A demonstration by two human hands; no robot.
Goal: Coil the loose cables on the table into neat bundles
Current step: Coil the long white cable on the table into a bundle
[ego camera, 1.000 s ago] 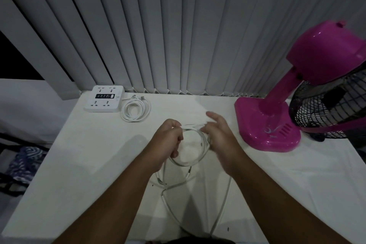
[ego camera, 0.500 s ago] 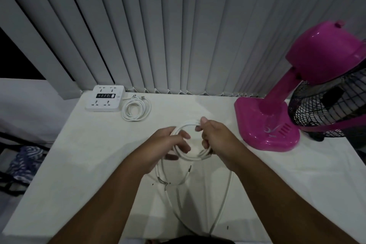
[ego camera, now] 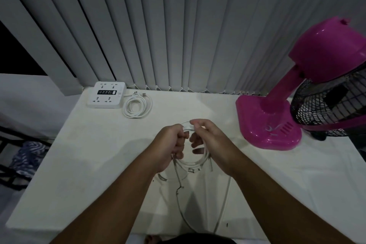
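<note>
Left hand [ego camera: 170,142] is curled closed around the left side of a half-made coil of white cable [ego camera: 193,162], fingers wrapped over the gathered loops. Opposite it, the right hand [ego camera: 210,138] pinches the top of the same coil between thumb and fingertips [ego camera: 195,125], the other fingers loosely bent inside the ring. The coil hangs between the two hands just above the white table [ego camera: 89,154], and two loose strands trail from it toward the near edge, one on the left and one on the right.

By the look of it the cable is light, thin and limp, with a smooth jacket that will likely slip and spring open if the loops are not pinned together. The best hold seems to be where the turns stack, at the top of the ring, with the free length fed from close by.

Farther back, a finished cable bundle [ego camera: 137,106] lies just beside a white power strip [ego camera: 107,95]. A pink fan [ego camera: 277,121] stands well apart at the right.
</note>
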